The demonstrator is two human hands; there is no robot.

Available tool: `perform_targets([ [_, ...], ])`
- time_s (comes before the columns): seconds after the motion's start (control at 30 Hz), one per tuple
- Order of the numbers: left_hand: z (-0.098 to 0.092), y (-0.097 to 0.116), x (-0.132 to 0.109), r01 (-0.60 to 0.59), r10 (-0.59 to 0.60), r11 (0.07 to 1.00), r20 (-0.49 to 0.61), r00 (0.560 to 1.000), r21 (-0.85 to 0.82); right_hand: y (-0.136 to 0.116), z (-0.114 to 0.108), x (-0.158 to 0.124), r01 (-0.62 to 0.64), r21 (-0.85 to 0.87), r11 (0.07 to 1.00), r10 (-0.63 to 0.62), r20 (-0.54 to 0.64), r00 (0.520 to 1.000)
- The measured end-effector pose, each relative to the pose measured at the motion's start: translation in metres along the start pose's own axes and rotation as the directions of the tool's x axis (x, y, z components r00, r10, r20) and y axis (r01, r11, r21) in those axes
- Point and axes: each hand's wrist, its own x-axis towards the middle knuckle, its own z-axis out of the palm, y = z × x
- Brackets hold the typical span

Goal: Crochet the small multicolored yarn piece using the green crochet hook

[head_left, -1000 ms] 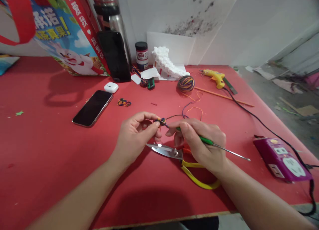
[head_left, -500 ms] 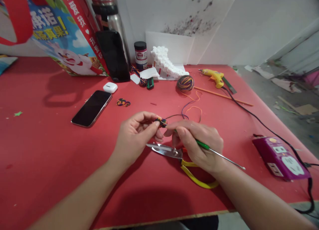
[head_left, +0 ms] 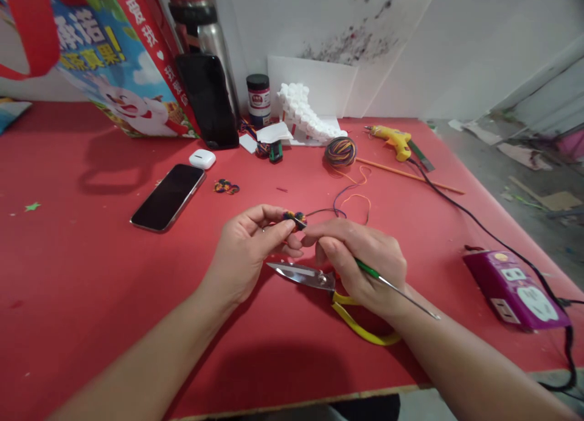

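My left hand (head_left: 255, 241) pinches a small multicoloured crochet piece (head_left: 292, 216) between thumb and fingers. In my right hand (head_left: 360, 257) is a crochet hook (head_left: 375, 275) with a green grip; its working tip meets the crochet piece, and its other metal end points down to the right. Dark and orange yarn (head_left: 340, 205) runs from the piece back to a multicoloured yarn ball (head_left: 340, 151). Below my hands lie scissors (head_left: 301, 275) with yellow handles, partly covered by my right hand. A second little crochet piece (head_left: 225, 187) rests on the red table (head_left: 137, 299).
To the left are a phone (head_left: 168, 198) and a white earbud case (head_left: 202, 159). A gift bag (head_left: 132, 98), flask (head_left: 214, 38) and jar (head_left: 259, 101) stand behind. At right are a yellow glue gun (head_left: 390, 140), an orange stick (head_left: 410, 176) and a purple power strip (head_left: 515, 290) with its cable.
The crochet hook's rear end has swung slightly down and left as my right hand turned. The crochet piece is tilted a little differently in my left fingers, showing more of its colours.
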Motion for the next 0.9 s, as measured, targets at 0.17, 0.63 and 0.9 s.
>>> perform_targets([
  [0.17,-0.001,-0.002,0.000,-0.003,0.003,1.000,-0.003,1.000,0.027,-0.003,0.000,0.003,0.035,0.016,0.999,-0.035,0.005,0.999],
  [0.63,0.000,0.003,-0.003,-0.080,0.077,0.960,0.019,0.997,0.270,-0.002,-0.002,0.009,-0.358,0.348,0.866,0.390,-0.025,0.920],
  [0.9,0.001,0.003,0.000,-0.098,0.114,0.959,-0.043,0.993,0.267,-0.003,-0.002,0.008,0.127,-0.113,0.985,-0.125,0.025,0.992],
])
